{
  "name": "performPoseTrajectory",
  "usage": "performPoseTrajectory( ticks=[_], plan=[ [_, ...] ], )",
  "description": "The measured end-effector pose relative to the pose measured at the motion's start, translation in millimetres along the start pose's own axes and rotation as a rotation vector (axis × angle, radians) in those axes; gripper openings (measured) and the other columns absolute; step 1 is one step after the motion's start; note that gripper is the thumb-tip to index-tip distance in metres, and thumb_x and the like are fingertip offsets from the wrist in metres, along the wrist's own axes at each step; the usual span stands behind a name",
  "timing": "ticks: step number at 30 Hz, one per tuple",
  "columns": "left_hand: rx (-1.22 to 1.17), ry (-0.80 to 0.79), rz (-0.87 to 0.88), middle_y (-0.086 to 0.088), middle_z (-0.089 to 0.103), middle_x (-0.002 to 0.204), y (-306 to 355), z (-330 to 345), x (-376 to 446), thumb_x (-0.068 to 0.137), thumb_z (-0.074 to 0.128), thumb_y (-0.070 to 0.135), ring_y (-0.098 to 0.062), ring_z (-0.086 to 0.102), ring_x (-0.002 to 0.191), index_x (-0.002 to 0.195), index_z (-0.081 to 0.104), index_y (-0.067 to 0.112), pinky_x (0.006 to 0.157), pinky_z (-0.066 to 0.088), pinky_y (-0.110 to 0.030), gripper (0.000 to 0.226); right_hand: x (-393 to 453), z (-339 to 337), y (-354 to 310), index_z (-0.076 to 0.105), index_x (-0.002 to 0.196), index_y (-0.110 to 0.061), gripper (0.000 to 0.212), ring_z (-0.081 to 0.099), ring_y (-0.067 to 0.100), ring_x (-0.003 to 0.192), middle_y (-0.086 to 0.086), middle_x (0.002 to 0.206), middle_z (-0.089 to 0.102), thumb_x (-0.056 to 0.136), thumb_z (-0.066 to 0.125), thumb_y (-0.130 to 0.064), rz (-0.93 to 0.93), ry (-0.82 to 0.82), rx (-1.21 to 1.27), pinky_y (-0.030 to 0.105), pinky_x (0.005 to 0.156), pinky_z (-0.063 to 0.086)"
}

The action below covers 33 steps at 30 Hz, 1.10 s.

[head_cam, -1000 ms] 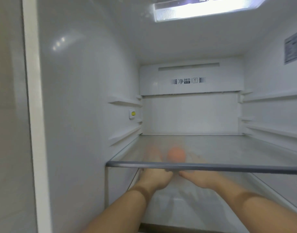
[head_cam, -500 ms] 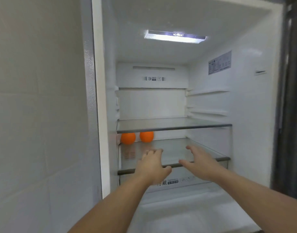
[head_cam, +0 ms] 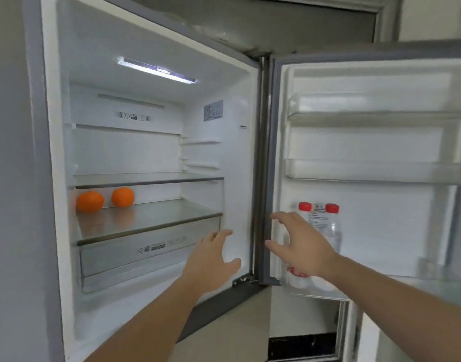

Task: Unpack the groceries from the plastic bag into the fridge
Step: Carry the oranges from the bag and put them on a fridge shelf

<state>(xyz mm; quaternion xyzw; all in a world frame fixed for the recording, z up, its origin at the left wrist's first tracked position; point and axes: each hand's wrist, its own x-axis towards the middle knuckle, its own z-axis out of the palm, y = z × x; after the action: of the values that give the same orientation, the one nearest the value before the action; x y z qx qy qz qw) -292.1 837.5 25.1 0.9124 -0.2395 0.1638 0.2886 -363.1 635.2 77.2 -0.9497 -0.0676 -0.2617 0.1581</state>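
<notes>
On the lower glass shelf (head_cam: 151,220) of the fridge (head_cam: 51,178), far back at the left, we see two oranges (head_cam: 90,201) sitting side by side but apart, close to the left wall. That spot keeps them well back from the shelf edge, and we judge they were set there so they cannot roll out. To the right, the open door (head_cam: 380,142) carries two clear bottles (head_cam: 328,231) with red caps, upright in its lowest bin (head_cam: 297,286), where the rail holds them standing.

Our left hand (head_cam: 213,259) hangs in front of the fridge's right inner wall, near the drawer (head_cam: 145,254), fingers spread and relaxed, holding nothing. Our right hand (head_cam: 299,244) is just in front of the bottles, fingers spread and lightly bent, also holding nothing; we cannot tell whether it touches them.

We cannot see the plastic bag anywhere in this view, so we cannot say what remains in it. With both hands free, we judge the next step to be fetching another item. The upper shelf (head_cam: 145,178) and the higher door bins (head_cam: 375,171) show nothing on them from here.
</notes>
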Motion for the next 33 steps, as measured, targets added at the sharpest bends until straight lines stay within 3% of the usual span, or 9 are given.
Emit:
performPoseTrajectory(
  ticks=[4, 7, 11, 17, 21, 25, 29, 33],
  plan=[
    [-0.064, -0.063, 0.083, 0.005, 0.038, 0.146, 72, 42, -15, 0.087, 0.06, 0.042, -0.019, 0.038, 0.132, 0.145, 0.034, 0.029, 0.109, 0.035, -0.034, 0.065, -75, -52, 56, 0.038, 0.14, -0.03, 0.061, 0.048, 0.013, 0.125, -0.007, 0.14, 0.044, 0.087, 0.058, -0.05, 0.083, 0.039, -0.061, 0.026, 0.101, 0.041],
    [-0.103, -0.149, 0.145, 0.006, 0.044, 0.136, 136, 76, -28, 0.083, 0.063, 0.044, -0.016, 0.047, 0.125, 0.142, 0.038, 0.03, 0.105, 0.041, -0.036, 0.066, -136, -96, 103, 0.038, 0.138, -0.032, 0.058, 0.049, 0.011, 0.121, -0.009, 0.135, 0.043, 0.087, 0.059, -0.048, 0.247, 0.066, -0.037, 0.025, 0.096, 0.041],
    [-0.127, -0.207, 0.29, 0.005, 0.043, 0.139, 225, 118, -44, 0.081, 0.064, 0.04, -0.018, 0.045, 0.128, 0.141, 0.039, 0.032, 0.105, 0.039, -0.035, 0.066, -221, -150, 156, 0.043, 0.134, -0.028, 0.056, 0.053, 0.018, 0.115, -0.002, 0.127, 0.047, 0.085, 0.065, -0.043, 0.487, 0.142, -0.033, 0.025, 0.091, 0.041],
    [-0.235, -0.305, 0.557, 0.007, 0.043, 0.137, 351, 163, -52, 0.081, 0.061, 0.041, -0.017, 0.046, 0.123, 0.14, 0.038, 0.035, 0.102, 0.041, -0.035, 0.064, -314, -224, 193, 0.042, 0.136, -0.028, 0.06, 0.051, 0.017, 0.117, -0.003, 0.132, 0.044, 0.083, 0.065, -0.044, 0.701, 0.2, -0.162, 0.03, 0.097, 0.042],
    [-0.308, -0.381, 0.761, 0.007, 0.043, 0.135, 421, 194, -57, 0.078, 0.062, 0.042, -0.017, 0.044, 0.125, 0.138, 0.04, 0.034, 0.102, 0.039, -0.032, 0.065, -367, -262, 196, 0.04, 0.136, -0.032, 0.059, 0.051, 0.017, 0.117, -0.005, 0.129, 0.044, 0.084, 0.064, -0.045, 0.857, 0.261, -0.257, 0.031, 0.099, 0.043],
    [-0.425, -0.485, 0.934, 0.009, 0.039, 0.138, 469, 225, -68, 0.081, 0.064, 0.041, -0.015, 0.04, 0.128, 0.14, 0.04, 0.033, 0.104, 0.036, -0.029, 0.064, -412, -285, 180, 0.038, 0.135, -0.034, 0.057, 0.06, 0.013, 0.096, -0.007, 0.129, 0.044, 0.085, 0.061, -0.049, 1.063, 0.353, -0.397, 0.031, 0.086, 0.05],
    [-0.582, -0.599, 1.067, 0.008, 0.041, 0.135, 513, 239, -89, 0.076, 0.064, 0.045, -0.015, 0.042, 0.127, 0.136, 0.045, 0.032, 0.103, 0.035, -0.026, 0.064, -446, -293, 150, 0.035, 0.139, -0.032, 0.061, 0.054, 0.019, 0.11, -0.004, 0.136, 0.042, 0.085, 0.058, -0.051, 1.263, 0.402, -0.553, 0.033, 0.089, 0.049],
    [-0.68, -0.696, 1.232, 0.014, 0.042, 0.132, 551, 240, -135, 0.079, 0.066, 0.044, -0.012, 0.043, 0.123, 0.133, 0.045, 0.036, 0.1, 0.038, -0.027, 0.059, -480, -296, 107, 0.036, 0.136, -0.035, 0.059, 0.052, 0.017, 0.109, -0.007, 0.135, 0.042, 0.084, 0.058, -0.051, 1.395, 0.472, -0.657, 0.032, 0.088, 0.049]
  ],
)
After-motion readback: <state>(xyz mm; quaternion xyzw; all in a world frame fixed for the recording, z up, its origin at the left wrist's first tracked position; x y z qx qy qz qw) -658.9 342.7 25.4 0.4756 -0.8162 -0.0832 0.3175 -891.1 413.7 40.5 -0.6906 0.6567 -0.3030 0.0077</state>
